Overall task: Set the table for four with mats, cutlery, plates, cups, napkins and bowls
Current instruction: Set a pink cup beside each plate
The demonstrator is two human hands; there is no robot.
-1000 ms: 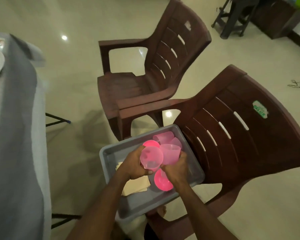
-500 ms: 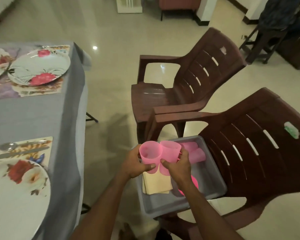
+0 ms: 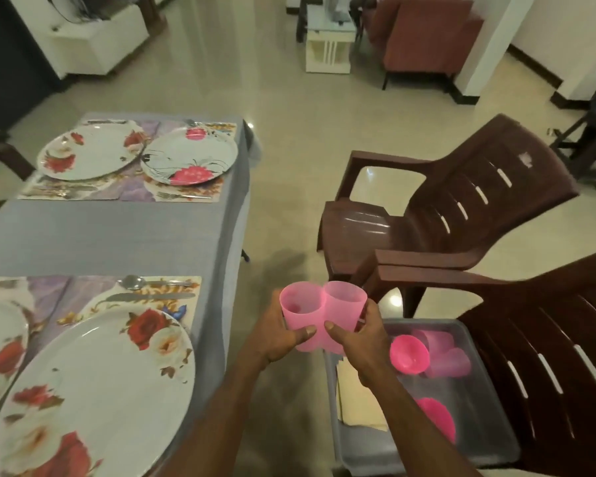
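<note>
Writing: we are finding no brand, label or lettering that can be read anywhere in this view.
Left hand: we are seeing the left hand [image 3: 278, 333] wrapping its fingers [image 3: 305, 333] round the left pink cup [image 3: 300, 313], thumb lying across the front wall, forearm reaching up from the lower edge.
Right hand: the right hand [image 3: 362, 339] is gripping the right pink cup [image 3: 344, 309] in the same manner, fingers curled round its side.
Cups held: both are standing upright, rims up, walls touching, held in the air between the surface [image 3: 117, 235] and the grey tub [image 3: 475, 438]; they are translucent plastic, tapering, smooth.
Grey tub: it is sitting on the near brown chair [image 3: 547, 366], a shallow rectangular plastic bin holding two pink bowls [image 3: 409, 354], further pink cups lying on their sides [image 3: 448, 359] and cream folded napkins [image 3: 350, 390].
Surface: we are noting a grey cloth carrying four floral mats [image 3: 93, 296], each with a round white floral plate [image 3: 97, 390].
Cutlery: a spoon [image 3: 135, 282] and a knife [image 3: 148, 297] are lying on the near mat beyond the plate; a fork [image 3: 178, 195] is lying on a far mat.
Second chair: the far brown chair [image 3: 437, 208] is moulded plastic with a slotted back, just beside the first.
</note>
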